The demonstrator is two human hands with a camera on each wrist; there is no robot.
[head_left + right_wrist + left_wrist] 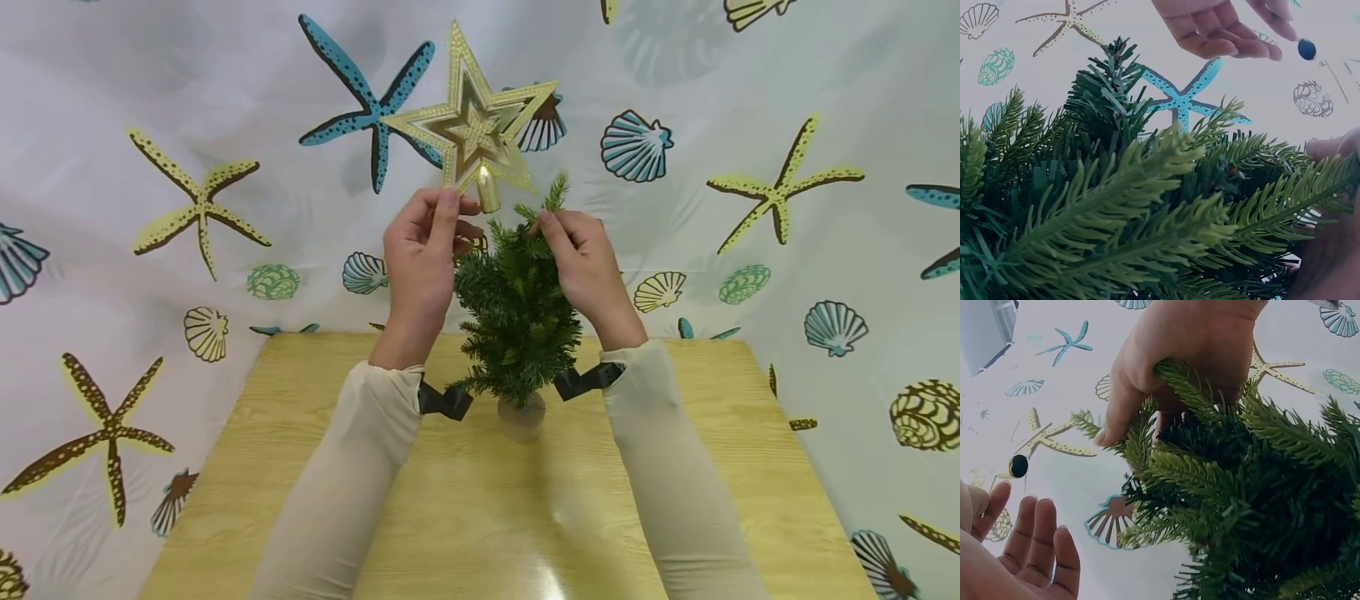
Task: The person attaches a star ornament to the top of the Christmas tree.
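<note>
Above the tabletop (465, 533), the two hands work at the crown of a small artificial tree (517, 325). The left hand (427, 242) pinches a gold star (477, 125) by its lower-left point, thumb in front; the right hand (591, 258) has thumb and forefinger at a sprig (557, 192) near the treetop. It seems to pinch that sprig, though needles hide part of the grip and I cannot tell how firmly it is held.

To handle this well, I would keep the left grip where it is, since it leaves the star's socket (488, 192) uncovered and its mouth facing down. Any movement of the star is best made along the line of the sprig, without twisting, because the thin frame would probably flex. The right hand should steady the stem low enough to leave its tip bare and fold stray needles inward. A light touch seems wise: the tree looks top-heavy over its small round base (521, 421).

The star hangs up and to the left of the sprig, apart from it. It is five-pointed and openwork, with textured glittery borders, a smaller star at its centre and a smooth, shiny socket between the two lower points.
</note>
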